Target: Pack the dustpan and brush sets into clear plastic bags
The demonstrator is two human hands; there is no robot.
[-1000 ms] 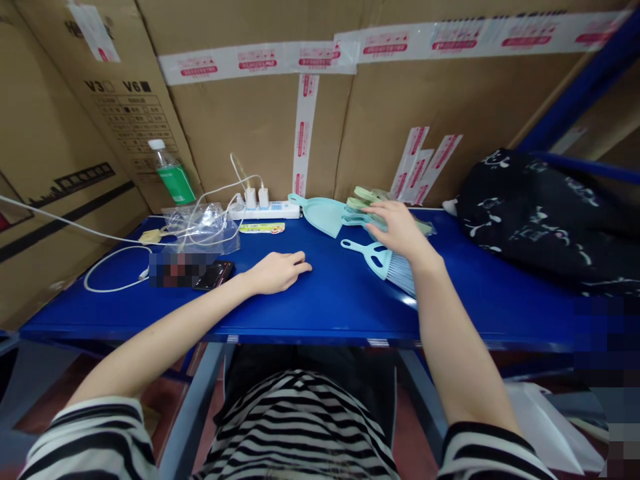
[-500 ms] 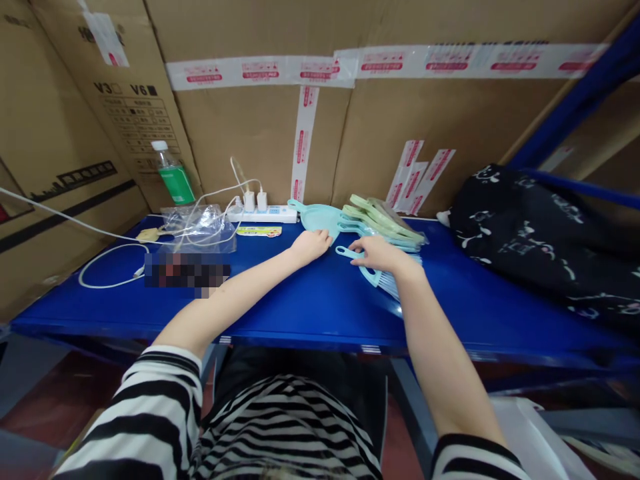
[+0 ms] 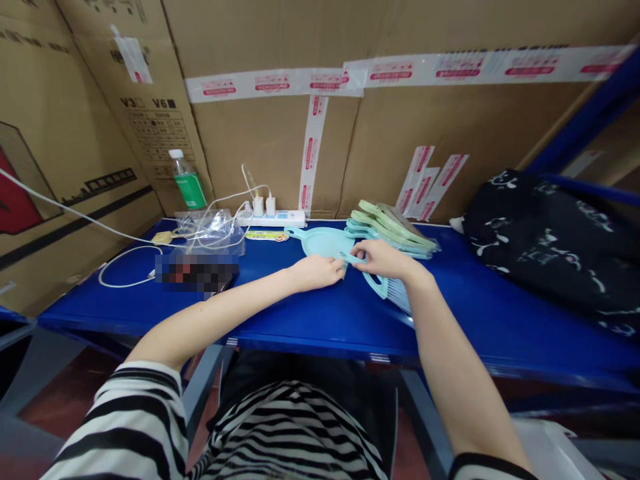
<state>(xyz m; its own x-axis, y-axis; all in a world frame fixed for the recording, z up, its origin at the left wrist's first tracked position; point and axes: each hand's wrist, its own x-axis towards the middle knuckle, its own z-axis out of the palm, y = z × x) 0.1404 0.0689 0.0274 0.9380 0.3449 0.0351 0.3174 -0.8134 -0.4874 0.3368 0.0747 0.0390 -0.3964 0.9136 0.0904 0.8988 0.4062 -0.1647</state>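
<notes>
My left hand (image 3: 320, 272) is closed at the front edge of a light blue dustpan (image 3: 325, 240), fingers curled near its lip. The dustpan's handle (image 3: 295, 233) points left. In my right hand (image 3: 377, 257) is the handle of a matching small brush (image 3: 377, 285), pinched between thumb and fingers. The ring end of that handle lies close to my left fingertips; whether they touch I cannot tell. The brush's pale bristles slant down to the right, partly behind my right wrist. Just behind that hand is a stack of green and blue dustpans (image 3: 393, 227), some in clear wrap.
At the back left stand a green-labelled bottle (image 3: 190, 190) and a white power strip (image 3: 285, 219) with chargers and cables. A clear plastic bag (image 3: 215, 227), a yellow packet (image 3: 267, 236) and a blurred dark item (image 3: 200, 275) lie nearby. A black patterned bag (image 3: 545, 247) sits right.
My left hand and the dustpan have come nearer to me, with the hand moving towards the brush handle. The brush stays in my right hand. The view has shifted slightly.
</notes>
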